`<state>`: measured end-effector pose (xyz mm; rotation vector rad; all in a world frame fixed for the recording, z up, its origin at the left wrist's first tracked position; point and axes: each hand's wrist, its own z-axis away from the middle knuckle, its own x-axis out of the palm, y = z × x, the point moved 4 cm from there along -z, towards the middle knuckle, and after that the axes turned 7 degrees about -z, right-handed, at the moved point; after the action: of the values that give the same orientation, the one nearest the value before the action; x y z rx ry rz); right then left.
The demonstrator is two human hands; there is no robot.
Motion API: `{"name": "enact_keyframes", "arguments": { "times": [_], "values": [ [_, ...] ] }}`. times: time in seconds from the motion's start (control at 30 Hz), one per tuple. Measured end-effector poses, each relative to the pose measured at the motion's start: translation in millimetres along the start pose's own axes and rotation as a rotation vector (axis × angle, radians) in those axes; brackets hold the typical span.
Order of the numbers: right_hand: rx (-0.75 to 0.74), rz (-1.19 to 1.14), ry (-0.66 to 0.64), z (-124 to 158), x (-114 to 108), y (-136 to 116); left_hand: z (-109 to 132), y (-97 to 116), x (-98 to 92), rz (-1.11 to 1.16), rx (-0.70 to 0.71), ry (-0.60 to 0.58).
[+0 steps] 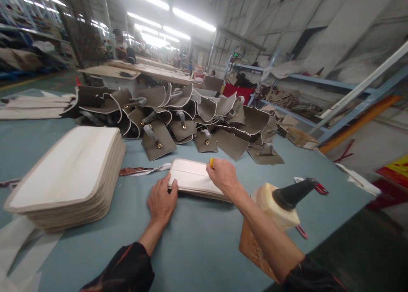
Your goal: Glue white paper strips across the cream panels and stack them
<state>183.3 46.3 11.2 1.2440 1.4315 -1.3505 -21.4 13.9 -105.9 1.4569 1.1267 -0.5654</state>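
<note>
A small stack of white padded panels (191,177) lies on the blue-grey table (197,241) in front of me. My left hand (161,200) rests flat by the stack's near-left corner, thumb touching its edge. My right hand (223,176) sits on the stack's right end, fingers closed round a yellow pencil (211,162) whose tip pokes up above the knuckles.
A tall stack of white panels (68,177) stands at the left. A heap of taupe bag flaps (191,117) with straps fills the table's far side. A glue bottle (282,200) with a black nozzle stands by my right forearm. Shelving (318,96) runs along the right.
</note>
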Motion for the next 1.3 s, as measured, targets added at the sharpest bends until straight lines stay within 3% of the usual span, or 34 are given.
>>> {"name": "enact_keyframes", "arguments": {
  "times": [0.3,0.5,0.63,0.83,1.0,1.13,1.3],
  "values": [
    [-0.110,-0.234,0.008,-31,33,-86,4,-2,0.9,0.056,-0.023,-0.001],
    [-0.112,-0.583,0.027,-39,56,-103,4,-2,0.9,0.078,-0.061,-0.027],
    [-0.037,-0.934,0.066,-33,56,-76,3,-2,0.9,0.088,-0.105,-0.031],
    [0.149,-1.345,0.312,7,40,4,0,-3,-1.4,0.111,-0.151,-0.034],
    [0.340,-1.574,0.490,40,57,59,-4,-5,-4.2,0.145,-0.154,-0.047],
    [0.427,-1.761,0.524,43,75,74,-8,-6,-6.8,0.171,-0.109,-0.059],
    [0.461,-1.956,0.479,38,82,74,-21,-9,-6.5,0.186,-0.051,-0.092]
  ]
}}
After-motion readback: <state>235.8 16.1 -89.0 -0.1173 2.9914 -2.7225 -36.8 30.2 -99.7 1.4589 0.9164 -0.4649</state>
